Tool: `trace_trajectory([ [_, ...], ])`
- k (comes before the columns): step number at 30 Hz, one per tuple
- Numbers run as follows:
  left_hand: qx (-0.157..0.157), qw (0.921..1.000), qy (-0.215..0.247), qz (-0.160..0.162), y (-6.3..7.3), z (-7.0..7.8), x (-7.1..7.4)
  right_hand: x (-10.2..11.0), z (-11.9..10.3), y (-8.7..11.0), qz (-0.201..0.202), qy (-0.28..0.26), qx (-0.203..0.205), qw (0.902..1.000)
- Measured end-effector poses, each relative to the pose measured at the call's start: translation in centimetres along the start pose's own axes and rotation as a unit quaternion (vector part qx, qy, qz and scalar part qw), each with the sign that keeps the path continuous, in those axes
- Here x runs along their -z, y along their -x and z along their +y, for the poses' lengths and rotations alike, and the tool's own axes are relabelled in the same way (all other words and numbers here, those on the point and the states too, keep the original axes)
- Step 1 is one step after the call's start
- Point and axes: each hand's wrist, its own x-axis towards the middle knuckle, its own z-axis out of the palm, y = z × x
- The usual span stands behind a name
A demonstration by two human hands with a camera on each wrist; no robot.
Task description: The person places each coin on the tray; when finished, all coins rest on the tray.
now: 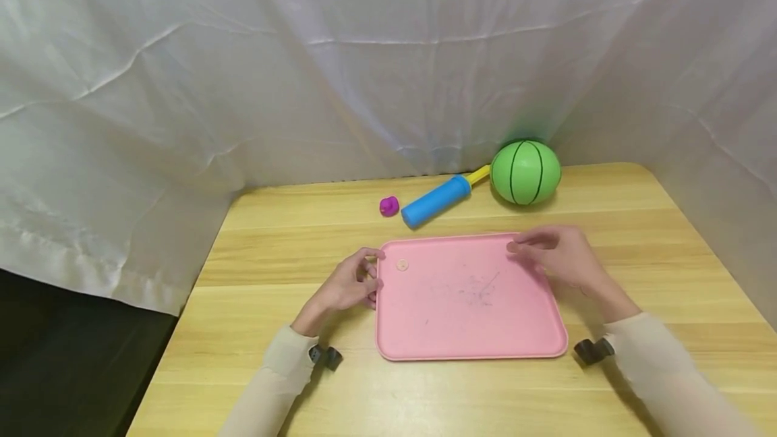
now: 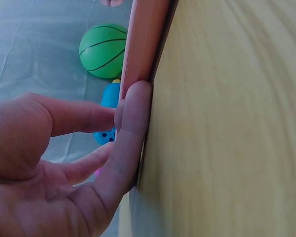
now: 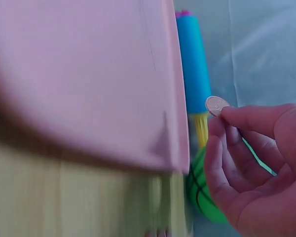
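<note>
A pink tray [image 1: 467,295] lies on the wooden table. At its left side my left hand [image 1: 352,280] holds the rim, thumb and fingers on either side of it, as the left wrist view [image 2: 69,148] shows. Between thumb and fingertips of my right hand [image 1: 561,258] is a small round coin [image 3: 217,105], raised over the tray's back right corner. Another small pale disc [image 1: 403,265] lies flat inside the tray near the back left corner. Dark scratches mark the tray's middle.
Behind the tray lie a small magenta toy [image 1: 389,206], a blue cylinder with a yellow handle [image 1: 437,201] and a green ball with black lines [image 1: 525,172]. A pale curtain [image 1: 388,73] hangs along the table's back and sides.
</note>
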Motion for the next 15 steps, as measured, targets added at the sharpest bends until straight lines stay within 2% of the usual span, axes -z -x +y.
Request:
trace_trajectory([
  [8, 0.004, 1.0, 0.007, 0.0, 0.1, 0.1, 0.0, -3.6, -1.9, -1.4, -0.024, 0.032, 0.079, 0.996],
  [15, 0.008, 0.9999, 0.008, 0.004, 0.1, 0.0, 0.0, -6.7, -3.8, -2.7, -0.051, 0.056, 0.105, 0.9916],
])
